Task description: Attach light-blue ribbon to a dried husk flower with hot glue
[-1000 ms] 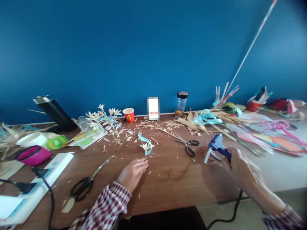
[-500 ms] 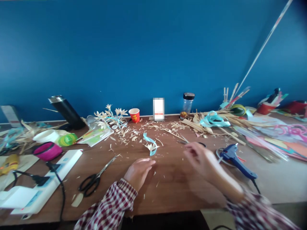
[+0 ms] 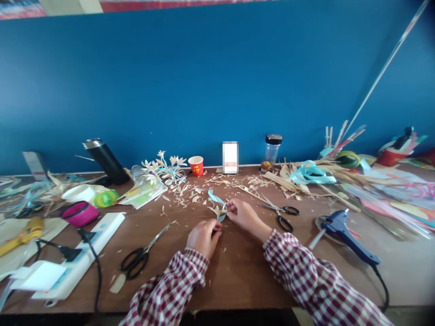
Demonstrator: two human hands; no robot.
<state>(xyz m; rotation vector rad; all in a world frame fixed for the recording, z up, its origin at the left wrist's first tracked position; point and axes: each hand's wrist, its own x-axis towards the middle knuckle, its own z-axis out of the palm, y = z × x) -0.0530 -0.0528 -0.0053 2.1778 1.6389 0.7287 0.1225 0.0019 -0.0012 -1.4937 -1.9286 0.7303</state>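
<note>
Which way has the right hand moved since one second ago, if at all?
Yes. The right hand let go of the glue gun and moved left, from right of the small scissors to their left, onto the flower.

It was a craft workroom: a brown surface [image 3: 238, 276] against a blue wall [image 3: 204, 81], littered with straw cuttings [image 3: 190, 194], ribbon [image 3: 311, 173], scissors [image 3: 137, 260], a glue gun [image 3: 343, 228] and coloured paper [image 3: 408, 203] at the far right.

Glue gun [image 3: 343, 230], large black scissors [image 3: 137, 260], red cup [image 3: 197, 165], glass jar [image 3: 271, 153], black flask [image 3: 107, 160], power strip [image 3: 98, 237].
</note>
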